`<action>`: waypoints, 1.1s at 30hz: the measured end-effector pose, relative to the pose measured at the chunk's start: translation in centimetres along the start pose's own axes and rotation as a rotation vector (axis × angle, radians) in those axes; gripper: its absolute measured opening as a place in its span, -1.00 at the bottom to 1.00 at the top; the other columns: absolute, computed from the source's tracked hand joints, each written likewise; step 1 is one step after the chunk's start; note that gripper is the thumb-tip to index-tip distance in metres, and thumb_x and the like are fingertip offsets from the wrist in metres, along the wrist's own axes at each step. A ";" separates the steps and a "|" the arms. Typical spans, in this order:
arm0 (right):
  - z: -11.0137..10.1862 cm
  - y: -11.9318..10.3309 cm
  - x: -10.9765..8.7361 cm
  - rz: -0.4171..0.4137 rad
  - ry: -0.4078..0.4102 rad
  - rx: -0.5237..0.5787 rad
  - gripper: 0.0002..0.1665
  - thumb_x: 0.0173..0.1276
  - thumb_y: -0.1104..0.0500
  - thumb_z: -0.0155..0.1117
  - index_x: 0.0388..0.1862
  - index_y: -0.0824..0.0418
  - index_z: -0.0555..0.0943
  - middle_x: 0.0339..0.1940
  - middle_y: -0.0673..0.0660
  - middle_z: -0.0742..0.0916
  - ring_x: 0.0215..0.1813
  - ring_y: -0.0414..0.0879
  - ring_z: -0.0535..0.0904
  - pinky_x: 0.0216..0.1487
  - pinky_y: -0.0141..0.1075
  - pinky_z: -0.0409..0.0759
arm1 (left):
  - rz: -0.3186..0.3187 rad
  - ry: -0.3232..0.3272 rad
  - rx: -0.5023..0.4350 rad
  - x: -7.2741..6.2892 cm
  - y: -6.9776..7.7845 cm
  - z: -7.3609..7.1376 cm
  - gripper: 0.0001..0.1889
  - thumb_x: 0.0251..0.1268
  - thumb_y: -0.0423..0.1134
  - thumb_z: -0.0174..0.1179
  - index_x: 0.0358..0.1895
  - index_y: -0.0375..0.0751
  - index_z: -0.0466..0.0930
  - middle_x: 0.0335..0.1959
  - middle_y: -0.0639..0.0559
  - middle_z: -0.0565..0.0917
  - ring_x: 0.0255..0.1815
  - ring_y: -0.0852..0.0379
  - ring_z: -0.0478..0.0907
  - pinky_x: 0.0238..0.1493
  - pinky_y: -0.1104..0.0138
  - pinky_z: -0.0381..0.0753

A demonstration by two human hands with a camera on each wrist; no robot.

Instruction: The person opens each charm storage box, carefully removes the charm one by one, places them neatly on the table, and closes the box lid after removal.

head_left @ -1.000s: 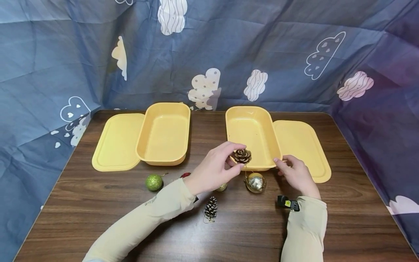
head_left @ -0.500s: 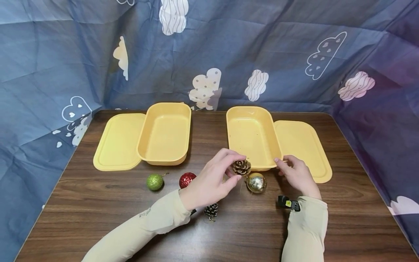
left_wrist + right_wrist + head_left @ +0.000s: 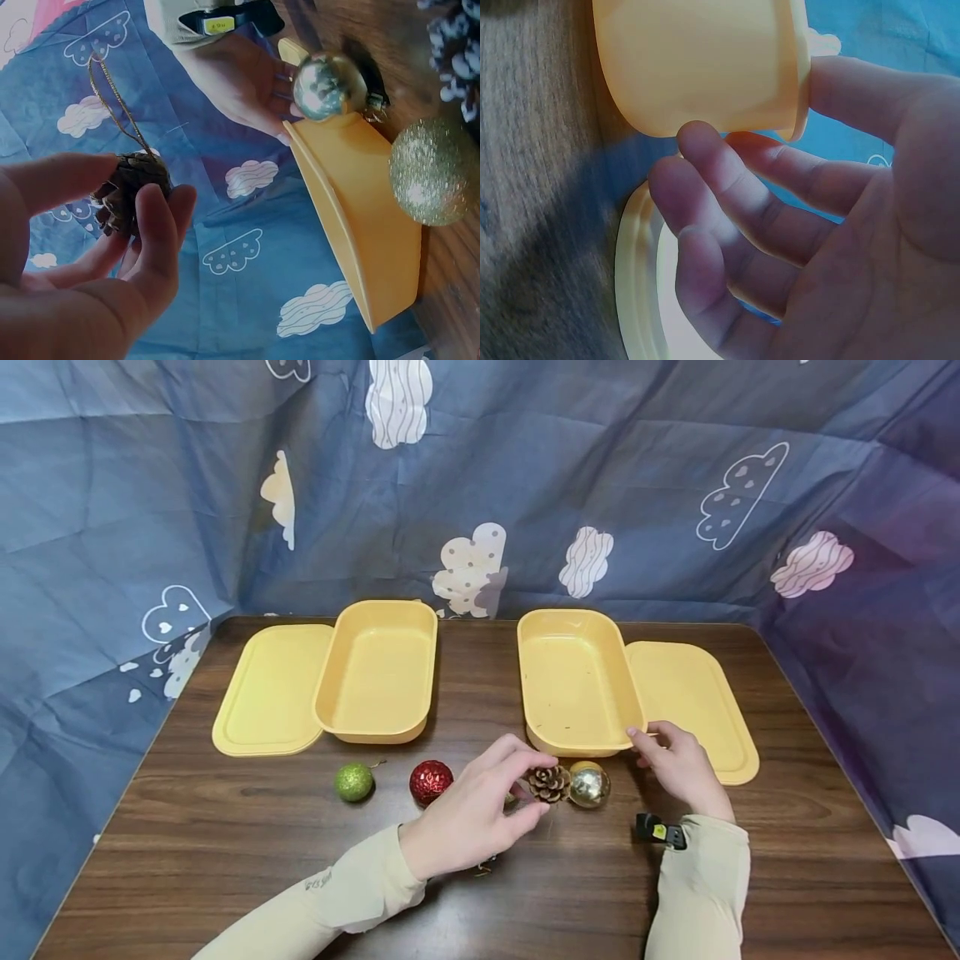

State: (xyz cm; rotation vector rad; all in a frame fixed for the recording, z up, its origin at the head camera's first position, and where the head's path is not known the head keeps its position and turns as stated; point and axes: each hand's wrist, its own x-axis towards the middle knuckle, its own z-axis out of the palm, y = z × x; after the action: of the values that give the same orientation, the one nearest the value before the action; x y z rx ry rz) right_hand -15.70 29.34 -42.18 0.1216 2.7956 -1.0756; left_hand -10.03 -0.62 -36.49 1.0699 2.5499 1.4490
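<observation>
Between thumb and fingers, my left hand (image 3: 468,814) pinches a brown pinecone ornament (image 3: 549,783), raised over the table in front of the right yellow container (image 3: 581,748). In the left wrist view a gold cord loop (image 3: 120,109) stands off the pinecone (image 3: 131,191). My right hand (image 3: 684,768) grips that container at its near right corner; the right wrist view has the thumb (image 3: 855,94) on the rim and fingers (image 3: 712,154) against the outer wall. A shiny gold ball (image 3: 590,786) sits right beside the pinecone in the head view.
A green ball (image 3: 354,782) and a red ball (image 3: 431,782) lie left of my left hand. Glittery gold ball (image 3: 431,172) and frosted pinecone (image 3: 457,56) are mostly hidden from the head. Another yellow container (image 3: 382,735) and two lids (image 3: 266,693) stand farther back.
My left hand has drawn the pinecone back from over the right container's near end, toward me and lower. The red ball has come into view. My right hand keeps its grip on the rim.
</observation>
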 end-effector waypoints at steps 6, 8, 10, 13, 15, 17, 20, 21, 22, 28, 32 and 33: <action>0.2 0.1 -0.1 0.003 -0.009 0.007 -0.33 0.49 -0.19 -0.04 0.11 0.42 0.46 -0.18 0.37 0.70 -0.28 -0.02 0.66 -0.31 -0.30 0.57 | -0.031 0.009 -0.031 -1.0 0.0 0.4 -0.58 0.14 -0.30 0.31 0.10 -0.13 0.52 0.00 0.09 0.48 -0.23 0.34 0.54 -0.12 0.52 0.59; 0.2 0.2 -0.1 0.003 -0.006 0.004 -0.34 0.49 -0.18 -0.04 0.11 0.42 0.47 -0.20 0.37 0.71 -0.29 -0.02 0.66 -0.31 -0.30 0.56 | -0.044 0.009 -0.033 -1.3 0.1 0.5 -0.58 0.13 -0.30 0.30 0.11 -0.12 0.51 0.02 0.10 0.48 -0.25 0.33 0.54 -0.12 0.51 0.58; 0.2 0.2 -0.1 0.001 0.000 -0.004 -0.34 0.49 -0.19 -0.04 0.10 0.41 0.47 -0.22 0.36 0.71 -0.29 -0.02 0.66 -0.31 -0.30 0.55 | -0.055 0.003 -0.025 -1.6 0.1 0.8 -0.56 0.13 -0.28 0.30 0.13 -0.12 0.51 0.01 0.10 0.48 -0.27 0.30 0.55 -0.13 0.51 0.57; 0.1 0.2 0.0 0.002 0.005 -0.013 -0.33 0.49 -0.20 -0.04 0.10 0.41 0.47 -0.23 0.35 0.72 -0.29 -0.02 0.67 -0.30 -0.30 0.54 | -0.069 -0.011 -0.021 -1.9 0.1 1.2 -0.56 0.15 -0.25 0.30 0.14 -0.13 0.51 -0.02 0.11 0.49 -0.30 0.30 0.56 -0.15 0.53 0.56; 0.1 0.2 0.0 0.004 0.005 -0.015 -0.33 0.49 -0.20 -0.04 0.11 0.41 0.46 -0.21 0.35 0.72 -0.29 -0.02 0.67 -0.30 -0.30 0.54 | -0.076 -0.019 -0.024 -2.2 0.0 1.6 -0.55 0.16 -0.25 0.30 0.15 -0.14 0.51 -0.05 0.11 0.50 -0.30 0.32 0.56 -0.16 0.53 0.57; 0.0 0.2 0.0 0.006 0.001 -0.011 -0.32 0.49 -0.20 -0.05 0.11 0.41 0.46 -0.19 0.36 0.71 -0.28 -0.02 0.67 -0.30 -0.30 0.55 | -0.084 -0.027 -0.034 -2.4 0.0 1.9 -0.56 0.16 -0.26 0.30 0.15 -0.15 0.51 -0.07 0.11 0.50 -0.31 0.37 0.55 -0.18 0.56 0.56; 0.0 0.2 0.0 0.007 0.000 -0.007 -0.32 0.49 -0.20 -0.05 0.12 0.42 0.45 -0.19 0.37 0.71 -0.28 -0.02 0.67 -0.31 -0.31 0.56 | -0.092 -0.041 -0.040 -2.6 -0.1 2.4 -0.56 0.18 -0.27 0.29 0.16 -0.18 0.51 -0.10 0.10 0.50 -0.32 0.43 0.53 -0.18 0.61 0.54; 0.0 0.1 0.0 0.006 0.000 -0.004 -0.32 0.49 -0.19 -0.04 0.12 0.42 0.46 -0.19 0.37 0.71 -0.28 -0.02 0.67 -0.31 -0.31 0.56 | -0.095 -0.047 -0.042 -2.6 -0.1 2.6 -0.56 0.19 -0.28 0.29 0.16 -0.19 0.50 -0.11 0.09 0.50 -0.31 0.44 0.52 -0.19 0.62 0.53; 0.0 0.1 0.0 0.004 0.002 -0.003 -0.33 0.49 -0.19 -0.04 0.11 0.41 0.46 -0.19 0.37 0.71 -0.28 -0.02 0.67 -0.32 -0.31 0.56 | -0.099 -0.055 -0.042 -2.7 -0.1 2.7 -0.56 0.19 -0.28 0.28 0.17 -0.21 0.50 -0.11 0.08 0.50 -0.31 0.45 0.52 -0.18 0.63 0.53; 0.0 0.1 0.0 -0.001 0.004 0.007 -0.36 0.49 -0.18 -0.04 0.07 0.41 0.48 -0.21 0.37 0.70 -0.29 -0.02 0.66 -0.34 -0.31 0.57 | -0.131 -0.115 -0.004 -2.6 -0.3 3.2 -0.58 0.24 -0.28 0.24 0.18 -0.22 0.50 -0.11 0.07 0.50 -0.27 0.44 0.50 -0.15 0.63 0.51; 0.0 0.0 0.1 0.002 0.000 0.009 -0.34 0.49 -0.19 -0.05 0.09 0.41 0.47 -0.20 0.37 0.70 -0.28 -0.01 0.66 -0.33 -0.31 0.57 | -0.129 -0.146 0.081 -2.4 -0.5 3.4 -0.59 0.24 -0.23 0.24 0.16 -0.18 0.52 -0.11 0.10 0.52 -0.23 0.34 0.48 -0.10 0.60 0.47; 0.0 0.0 0.1 0.004 -0.001 0.010 -0.34 0.49 -0.19 -0.05 0.09 0.41 0.47 -0.19 0.37 0.70 -0.27 -0.01 0.66 -0.33 -0.31 0.57 | -0.122 -0.148 0.103 -2.4 -0.6 3.5 -0.60 0.24 -0.22 0.24 0.16 -0.17 0.52 -0.10 0.10 0.53 -0.21 0.32 0.48 -0.07 0.58 0.48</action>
State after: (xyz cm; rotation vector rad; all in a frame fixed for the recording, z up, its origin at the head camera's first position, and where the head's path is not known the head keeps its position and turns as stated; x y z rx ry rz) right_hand -15.78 29.36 -42.18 0.1277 2.7883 -1.0884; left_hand -7.35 0.46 -39.63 0.9739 2.5587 1.1757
